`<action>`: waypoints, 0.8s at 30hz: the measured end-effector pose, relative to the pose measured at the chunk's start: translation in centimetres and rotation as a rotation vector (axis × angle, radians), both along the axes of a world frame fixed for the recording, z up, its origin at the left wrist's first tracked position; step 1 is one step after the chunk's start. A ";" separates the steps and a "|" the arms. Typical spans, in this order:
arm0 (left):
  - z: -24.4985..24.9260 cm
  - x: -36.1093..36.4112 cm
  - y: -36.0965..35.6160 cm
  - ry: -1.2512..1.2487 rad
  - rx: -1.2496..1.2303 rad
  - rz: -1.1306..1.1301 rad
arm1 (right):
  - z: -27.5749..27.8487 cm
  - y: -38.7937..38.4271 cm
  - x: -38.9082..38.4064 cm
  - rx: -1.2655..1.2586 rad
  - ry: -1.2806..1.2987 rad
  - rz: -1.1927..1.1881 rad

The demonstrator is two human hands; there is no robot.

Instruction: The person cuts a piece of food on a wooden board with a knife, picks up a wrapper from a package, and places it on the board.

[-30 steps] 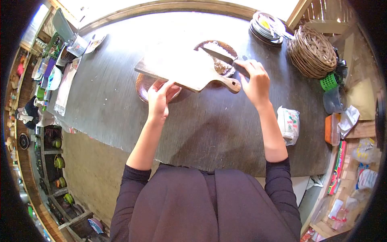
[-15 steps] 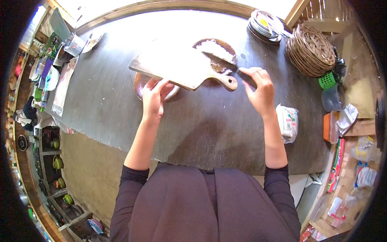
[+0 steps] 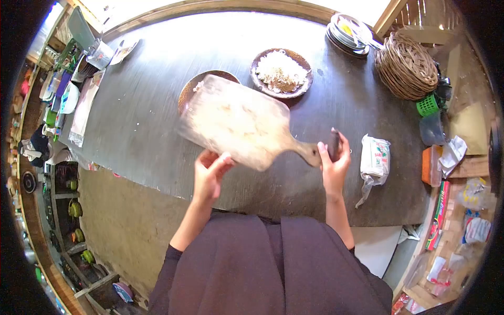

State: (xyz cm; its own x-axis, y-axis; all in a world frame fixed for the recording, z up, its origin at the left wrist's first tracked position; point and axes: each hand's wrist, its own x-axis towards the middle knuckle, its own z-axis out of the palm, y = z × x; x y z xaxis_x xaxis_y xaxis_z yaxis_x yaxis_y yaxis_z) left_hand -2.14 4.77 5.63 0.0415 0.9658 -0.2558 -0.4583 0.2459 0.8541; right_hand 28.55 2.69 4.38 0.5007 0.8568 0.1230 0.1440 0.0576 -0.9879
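A wooden cutting board [image 3: 236,123] is held in the air over the table, slightly blurred, its face showing pale stains. Along its near edge, my left hand [image 3: 209,176] grips it between thumb and fingers. My right hand [image 3: 335,167] is closed at the end of the board's handle and also holds a knife, whose dark handle [image 3: 334,143] sticks up; its blade is not visible. Beyond the board stands a brown bowl [image 3: 310,86] with a heap of white shredded or chopped food [image 3: 281,68]. A second brown bowl [image 3: 186,94] is partly hidden beneath the board.
A white plastic packet [image 3: 375,160] lies right of my right hand. Stacked plates [image 3: 346,34] and woven wicker plates [image 3: 407,65] stand at the far right, near a green basket [image 3: 428,105]. Utensils in a container [image 3: 98,55] sit at the left end of the dark table [image 3: 142,131].
The board has come down toward me, away from the bowl of white food, and its face now shows. My right hand has moved nearer and meets the board's handle, knife still held.
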 end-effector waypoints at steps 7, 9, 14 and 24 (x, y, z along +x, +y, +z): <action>-1.1 3.3 -4.5 -0.067 -0.128 -0.191 | 0.6 -7.4 0.8 -0.002 0.280 -0.251; -1.3 4.6 -5.1 -0.133 -0.176 -0.230 | 1.0 -9.0 1.9 0.005 0.219 -0.296; -3.0 6.4 -6.8 -0.175 -0.342 -0.352 | 0.3 -11.8 4.8 0.059 0.143 -0.310; -3.0 5.5 -7.6 -0.155 -0.473 -0.330 | 0.0 -10.9 4.5 0.037 0.047 -0.263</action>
State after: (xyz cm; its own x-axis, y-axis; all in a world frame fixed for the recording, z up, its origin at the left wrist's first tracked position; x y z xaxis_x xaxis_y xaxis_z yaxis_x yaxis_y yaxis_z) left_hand 3.37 -2.85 2.63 0.3915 0.6782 -0.6219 -0.4036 0.7339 0.5463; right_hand 33.04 -8.24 4.41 0.7116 0.6918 0.1228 0.1124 0.0605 -0.9918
